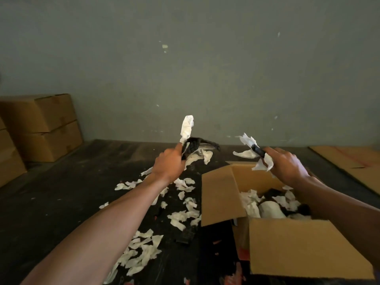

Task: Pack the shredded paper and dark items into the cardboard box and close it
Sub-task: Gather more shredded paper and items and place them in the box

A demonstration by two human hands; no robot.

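- Left hand (168, 163), raised, is clenched on a dark item (192, 146) with white paper strips (186, 126).
- Right hand (287, 165) grips a smaller dark piece (258, 150) with paper scraps (264, 164), above the open cardboard box (218, 194).
- The box holds paper and dark items.
- Shredded paper (144, 249) litters the dark floor (61, 192) left of the box.
- Closed cartons (41, 124) are stacked against the wall.

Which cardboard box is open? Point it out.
The box under the right hand: its flaps stand up, paper and dark items inside. The stacked boxes at left are shut.
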